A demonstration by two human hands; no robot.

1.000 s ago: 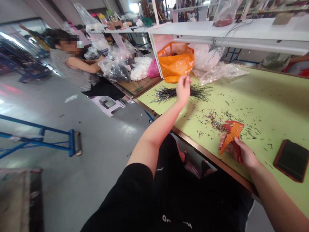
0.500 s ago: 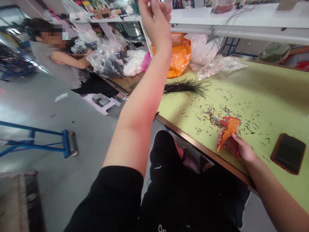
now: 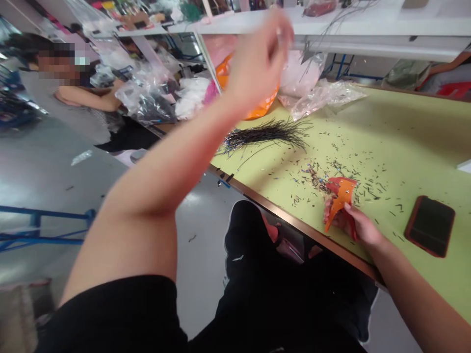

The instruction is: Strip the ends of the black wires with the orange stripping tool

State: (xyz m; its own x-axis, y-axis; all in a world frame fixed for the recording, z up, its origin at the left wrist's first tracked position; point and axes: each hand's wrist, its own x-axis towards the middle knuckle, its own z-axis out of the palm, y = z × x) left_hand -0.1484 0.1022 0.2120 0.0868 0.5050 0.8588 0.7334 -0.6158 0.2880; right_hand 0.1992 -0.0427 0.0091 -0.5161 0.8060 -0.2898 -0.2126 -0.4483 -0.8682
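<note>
My left hand (image 3: pixel 257 63) is raised high over the table, blurred by motion, with its fingers pinched together; what they pinch is too thin to make out. Below it a bundle of thin dark wires (image 3: pixel 265 135) lies fanned out on the green table (image 3: pixel 405 137). My right hand (image 3: pixel 349 223) rests near the table's front edge and grips an orange cutting tool (image 3: pixel 340 198). Several short dark wire clippings (image 3: pixel 320 179) are scattered around the tool.
A dark phone (image 3: pixel 430 225) lies at the right of the table. An orange bag (image 3: pixel 257 105) and clear plastic bags (image 3: pixel 324 95) sit at the back under a white shelf (image 3: pixel 331 29). Another person (image 3: pixel 73 93) sits at the left by the neighbouring table. A blue trolley frame (image 3: pixel 40 228) stands on the floor.
My left hand rose from the wire bundle to high above the table, then swung right. My right hand stayed on the orange tool. The view shifted slightly.
</note>
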